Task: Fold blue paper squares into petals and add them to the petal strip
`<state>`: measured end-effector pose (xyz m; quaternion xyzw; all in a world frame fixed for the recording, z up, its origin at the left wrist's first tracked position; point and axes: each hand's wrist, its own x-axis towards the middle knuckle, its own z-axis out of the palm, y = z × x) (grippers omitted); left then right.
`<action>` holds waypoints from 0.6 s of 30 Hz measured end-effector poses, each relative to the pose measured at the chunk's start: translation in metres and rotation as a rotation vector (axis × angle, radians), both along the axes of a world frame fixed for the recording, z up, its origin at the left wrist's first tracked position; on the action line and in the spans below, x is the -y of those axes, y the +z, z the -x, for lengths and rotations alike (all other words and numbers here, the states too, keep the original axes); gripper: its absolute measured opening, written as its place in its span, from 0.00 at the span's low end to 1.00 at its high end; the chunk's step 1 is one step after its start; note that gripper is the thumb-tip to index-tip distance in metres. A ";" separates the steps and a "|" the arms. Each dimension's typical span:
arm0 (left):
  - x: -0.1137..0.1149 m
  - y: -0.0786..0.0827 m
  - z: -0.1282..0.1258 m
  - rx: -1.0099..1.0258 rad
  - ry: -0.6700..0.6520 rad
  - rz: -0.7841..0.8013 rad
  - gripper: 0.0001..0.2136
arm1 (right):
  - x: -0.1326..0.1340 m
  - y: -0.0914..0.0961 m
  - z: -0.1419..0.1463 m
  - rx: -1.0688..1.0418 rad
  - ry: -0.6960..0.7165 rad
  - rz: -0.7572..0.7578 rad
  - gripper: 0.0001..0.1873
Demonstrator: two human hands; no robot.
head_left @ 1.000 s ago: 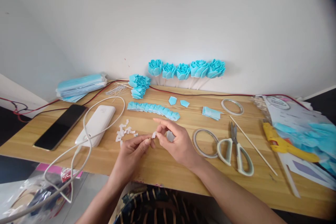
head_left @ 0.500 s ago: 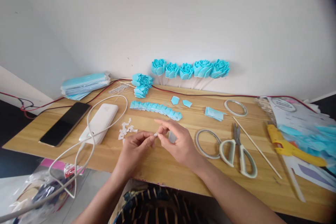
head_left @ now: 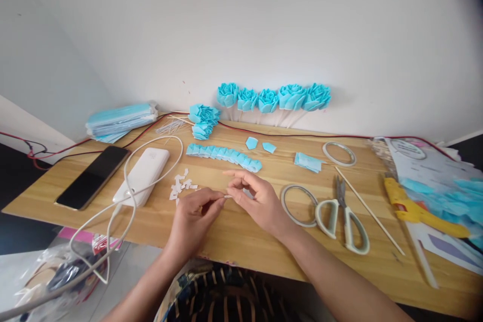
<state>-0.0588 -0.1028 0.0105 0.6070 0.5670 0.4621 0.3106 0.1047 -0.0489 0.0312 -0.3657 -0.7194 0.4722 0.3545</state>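
Note:
My left hand (head_left: 196,211) and my right hand (head_left: 256,200) meet over the front middle of the wooden table (head_left: 234,234). Both pinch a tiny white scrap of tape backing (head_left: 227,195) between thumb and fingertips. The right index finger sticks out to the left. Just left of the hands lies a heap of small white paper scraps (head_left: 181,184). Behind them runs a row of folded blue petals (head_left: 223,156), and a roll of double-sided tape (head_left: 298,205) lies to the right of my right hand.
Scissors (head_left: 341,219), a wooden skewer (head_left: 368,210), a second tape ring (head_left: 338,153), a yellow glue gun (head_left: 418,209) and blue fabric pieces lie right. A phone (head_left: 92,177), a white power bank (head_left: 144,175) with cable and a stack of blue masks (head_left: 118,121) sit left. Blue flowers (head_left: 273,98) line the wall.
The fingertips of both hands have dropped slightly toward the table and drawn closer around the white scrap. The view shifted a little.

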 end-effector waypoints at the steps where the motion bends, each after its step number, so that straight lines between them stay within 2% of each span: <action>1: 0.001 0.001 0.000 -0.059 -0.003 -0.037 0.07 | -0.001 -0.001 0.000 -0.007 0.014 0.025 0.14; 8: 0.002 0.003 0.003 -0.227 0.041 -0.144 0.06 | -0.005 0.000 0.002 -0.014 0.078 0.071 0.03; 12: 0.002 0.004 0.004 -0.296 0.044 -0.205 0.06 | -0.005 0.003 0.002 0.015 0.075 0.031 0.01; 18: -0.001 -0.001 0.006 -0.427 -0.001 -0.405 0.06 | -0.007 -0.001 -0.001 0.092 0.082 -0.006 0.02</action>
